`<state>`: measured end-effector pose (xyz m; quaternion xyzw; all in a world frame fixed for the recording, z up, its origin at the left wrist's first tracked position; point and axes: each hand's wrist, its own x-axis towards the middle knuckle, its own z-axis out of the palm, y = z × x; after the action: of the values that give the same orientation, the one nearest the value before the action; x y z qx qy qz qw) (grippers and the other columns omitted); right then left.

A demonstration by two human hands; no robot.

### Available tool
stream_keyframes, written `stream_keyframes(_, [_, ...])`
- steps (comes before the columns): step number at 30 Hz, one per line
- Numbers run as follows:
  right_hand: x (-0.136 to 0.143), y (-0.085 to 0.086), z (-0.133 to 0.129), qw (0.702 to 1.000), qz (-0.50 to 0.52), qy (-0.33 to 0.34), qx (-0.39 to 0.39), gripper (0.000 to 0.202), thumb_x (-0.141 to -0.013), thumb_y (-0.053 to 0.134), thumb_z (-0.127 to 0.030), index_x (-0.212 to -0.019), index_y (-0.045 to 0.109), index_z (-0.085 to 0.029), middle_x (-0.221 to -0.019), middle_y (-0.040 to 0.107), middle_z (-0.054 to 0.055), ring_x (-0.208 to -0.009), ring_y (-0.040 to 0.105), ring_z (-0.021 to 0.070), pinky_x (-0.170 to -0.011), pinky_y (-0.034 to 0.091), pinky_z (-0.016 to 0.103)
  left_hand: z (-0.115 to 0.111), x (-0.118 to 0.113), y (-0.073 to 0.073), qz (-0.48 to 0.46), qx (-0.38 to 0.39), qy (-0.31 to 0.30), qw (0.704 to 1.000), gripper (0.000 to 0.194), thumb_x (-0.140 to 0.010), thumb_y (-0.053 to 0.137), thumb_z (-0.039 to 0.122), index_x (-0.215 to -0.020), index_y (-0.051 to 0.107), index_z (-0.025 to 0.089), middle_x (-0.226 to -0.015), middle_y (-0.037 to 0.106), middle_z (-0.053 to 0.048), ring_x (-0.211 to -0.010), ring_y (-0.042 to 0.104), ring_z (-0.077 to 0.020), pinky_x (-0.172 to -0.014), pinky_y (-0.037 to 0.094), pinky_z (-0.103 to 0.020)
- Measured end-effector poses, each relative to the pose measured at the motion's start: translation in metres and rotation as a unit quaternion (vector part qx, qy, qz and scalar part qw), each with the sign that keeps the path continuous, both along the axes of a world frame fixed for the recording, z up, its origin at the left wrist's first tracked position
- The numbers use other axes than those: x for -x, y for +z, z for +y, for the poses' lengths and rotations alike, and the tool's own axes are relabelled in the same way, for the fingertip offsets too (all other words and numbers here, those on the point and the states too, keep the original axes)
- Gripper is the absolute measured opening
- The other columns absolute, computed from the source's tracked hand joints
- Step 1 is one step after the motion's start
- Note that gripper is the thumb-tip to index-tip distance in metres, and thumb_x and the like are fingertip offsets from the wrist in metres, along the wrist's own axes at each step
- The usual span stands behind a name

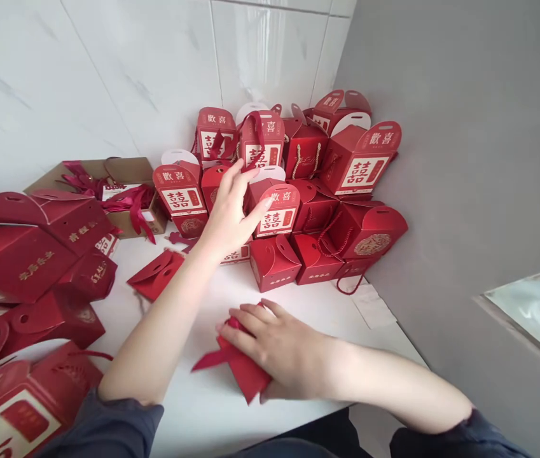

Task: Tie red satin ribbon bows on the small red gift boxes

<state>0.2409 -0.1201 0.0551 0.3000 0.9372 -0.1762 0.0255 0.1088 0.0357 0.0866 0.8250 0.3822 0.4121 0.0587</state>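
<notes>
The stack of boxes (317,207) held at its middle a carton (282,208) reading "歡喜" and "囍" by the half-open left hand (231,210), whose hold was unclear, while in front of the stack the right hand (274,343) gripped a small ribboned box (247,373).

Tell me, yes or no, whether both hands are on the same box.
No, the right hand grips a red box close to the person, while the left hand is up by the stacked boxes farther back.

Lighting: bright, diffuse; shadows soft. Glare: pale streaks on tiles (263,44). Distortion: edges stretched. Grey wall (451,127): darkens upper right.
</notes>
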Motion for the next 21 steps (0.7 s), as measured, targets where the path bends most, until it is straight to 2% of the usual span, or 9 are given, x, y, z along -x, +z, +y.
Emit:
stream_keyframes(3, [-0.009,0.010,0.008,0.998,0.054,-0.027,-0.025,0.093,-0.076,0.076,-0.054,-0.150,0.038,-0.011,-0.148,0.044,0.023,-0.140,0.037,0.0397,-0.117,0.025,0.059,-0.023,0.006,0.017,-0.034,-0.019,0.039,0.998,0.034,-0.095,0.054,0.034,-0.127,0.056,0.023,-0.143,0.050,-0.008,-0.135,0.047,-0.0254,-0.114,0.042,-0.046])
stream_keyframes(5, [-0.018,0.021,0.015,0.993,0.097,-0.051,-0.038,0.075,-0.085,0.065,-0.058,-0.143,0.048,-0.014,-0.141,0.053,0.019,-0.131,0.048,0.0357,-0.112,0.036,0.055,-0.044,0.016,0.030,-0.035,-0.023,0.059,0.997,0.030,-0.094,0.055,0.032,-0.123,0.059,0.024,-0.139,0.053,-0.006,-0.130,0.052,-0.0243,-0.107,0.050,-0.043])
stream_keyframes(8, [-0.019,0.031,0.036,0.985,0.134,-0.075,-0.078,0.049,-0.095,0.056,-0.043,-0.134,0.055,-0.014,-0.131,0.060,0.016,-0.118,0.057,0.0304,-0.098,0.049,0.046,-0.080,0.033,0.045,-0.023,-0.027,0.096,0.995,0.032,-0.093,0.057,0.030,-0.125,0.059,0.027,-0.138,0.055,-0.003,-0.129,0.054,-0.0234,-0.100,0.055,-0.038])
stream_keyframes(10, [-0.006,0.030,0.057,0.984,0.131,-0.057,-0.106,0.044,-0.093,0.060,-0.028,-0.134,0.054,-0.013,-0.130,0.060,0.016,-0.117,0.058,0.0301,-0.095,0.050,0.044,-0.105,0.046,0.051,-0.010,-0.033,0.135,0.990,0.034,-0.091,0.060,0.029,-0.125,0.061,0.028,-0.137,0.056,-0.002,-0.128,0.055,-0.0234,-0.100,0.054,-0.037])
stream_keyframes(12, [0.017,0.025,0.080,0.984,0.124,-0.019,-0.124,0.052,-0.089,0.063,-0.018,-0.138,0.050,-0.011,-0.138,0.056,0.017,-0.124,0.054,0.0317,-0.099,0.049,0.045,-0.126,0.059,0.053,0.007,-0.050,0.184,0.982,0.035,-0.087,0.064,0.029,-0.123,0.063,0.027,-0.135,0.059,-0.003,-0.126,0.056,-0.0239,-0.104,0.052,-0.037])
stream_keyframes(14, [0.046,0.017,0.103,0.983,0.117,0.016,-0.143,0.057,-0.088,0.054,-0.006,-0.144,0.043,-0.014,-0.149,0.046,0.015,-0.133,0.046,0.0310,-0.103,0.045,0.047,-0.140,0.075,0.053,0.028,-0.076,0.252,0.964,0.034,-0.084,0.068,0.030,-0.117,0.067,0.025,-0.129,0.064,-0.005,-0.123,0.059,-0.0250,-0.108,0.047,-0.039])
stream_keyframes(16, [0.076,0.009,0.123,0.978,0.092,0.079,-0.168,0.068,-0.085,0.051,0.000,-0.148,0.037,-0.021,-0.160,0.032,0.009,-0.146,0.027,0.0305,-0.114,0.031,0.055,-0.147,0.092,0.051,0.028,-0.101,0.324,0.940,0.029,-0.083,0.070,0.030,-0.111,0.070,0.023,-0.120,0.069,-0.006,-0.116,0.063,-0.0257,-0.107,0.047,-0.041])
stream_keyframes(19, [0.113,0.001,0.144,0.983,-0.006,0.115,-0.141,0.094,-0.075,0.071,-0.008,-0.154,0.023,-0.020,-0.164,0.019,0.012,-0.151,0.011,0.0347,-0.118,0.012,0.063,-0.148,0.110,0.045,0.001,-0.109,0.373,0.921,0.023,-0.083,0.069,0.028,-0.105,0.073,0.022,-0.109,0.074,-0.005,-0.104,0.068,-0.0251,-0.097,0.052,-0.040])
stream_keyframes(21, [0.128,-0.003,0.151,0.984,-0.046,0.119,-0.124,0.101,-0.070,0.079,-0.015,-0.154,0.023,-0.017,-0.159,0.028,0.017,-0.147,0.020,0.0374,-0.117,0.012,0.064,-0.150,0.113,0.039,-0.015,-0.102,0.357,0.929,0.021,-0.082,0.069,0.025,-0.102,0.074,0.024,-0.105,0.074,-0.004,-0.100,0.069,-0.0244,-0.095,0.053,-0.040])
